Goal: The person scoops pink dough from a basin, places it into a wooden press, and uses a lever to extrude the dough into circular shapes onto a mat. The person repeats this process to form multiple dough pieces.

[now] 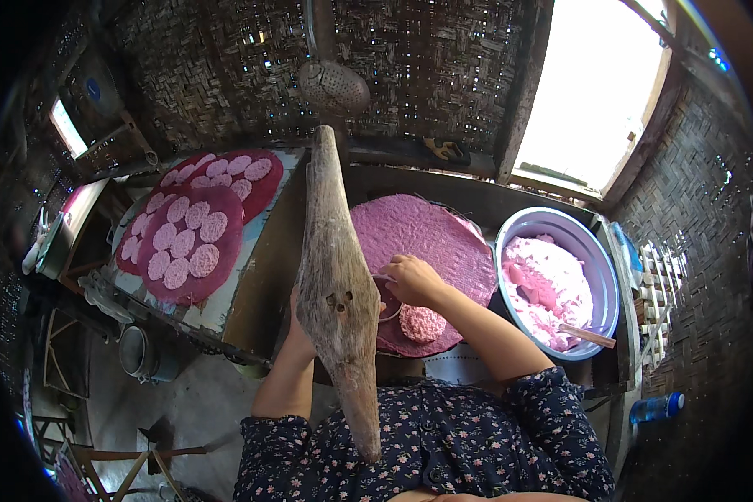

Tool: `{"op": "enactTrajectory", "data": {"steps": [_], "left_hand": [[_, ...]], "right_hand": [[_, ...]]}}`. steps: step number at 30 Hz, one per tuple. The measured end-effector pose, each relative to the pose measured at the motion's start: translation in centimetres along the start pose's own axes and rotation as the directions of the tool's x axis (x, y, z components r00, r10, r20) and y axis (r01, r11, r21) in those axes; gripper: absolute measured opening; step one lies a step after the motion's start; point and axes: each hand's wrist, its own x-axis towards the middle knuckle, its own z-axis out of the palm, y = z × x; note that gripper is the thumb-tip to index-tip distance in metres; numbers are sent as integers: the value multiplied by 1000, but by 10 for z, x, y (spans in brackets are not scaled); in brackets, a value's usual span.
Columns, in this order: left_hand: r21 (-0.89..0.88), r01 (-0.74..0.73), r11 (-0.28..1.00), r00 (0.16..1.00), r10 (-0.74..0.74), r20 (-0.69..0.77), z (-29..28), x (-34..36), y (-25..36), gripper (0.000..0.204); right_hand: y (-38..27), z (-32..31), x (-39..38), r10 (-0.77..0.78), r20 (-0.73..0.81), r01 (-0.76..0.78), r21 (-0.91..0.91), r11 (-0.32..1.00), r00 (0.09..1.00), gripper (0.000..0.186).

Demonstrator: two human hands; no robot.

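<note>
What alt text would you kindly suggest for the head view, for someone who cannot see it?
A person's right hand is at the rim of a thin ring on a round pink sheet, beside a textured pink disc; weathered wood hides most of the left hand. A blue basin of pink mixture stands right, and disc-topped sheets lie left.

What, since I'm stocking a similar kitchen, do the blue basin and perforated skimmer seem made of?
Blue basin: probably smooth, glossy plastic, given its even colour and broad rim. Perforated skimmer: likely dull metal, given its greyish surface and small holes; which metal is unclear.
</note>
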Motion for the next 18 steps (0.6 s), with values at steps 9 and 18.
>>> {"op": "enactTrajectory", "data": {"steps": [9,18], "left_hand": [[-597,349,722,937,-253,242,19,-22,16,59],[298,109,948,993,-94,-66,32,-21,15,38]], "right_hand": [[3,2,-1,-4,55,3,14,1000,998,32],[6,1,-3,-21,74,18,44,999,997,35]]}}
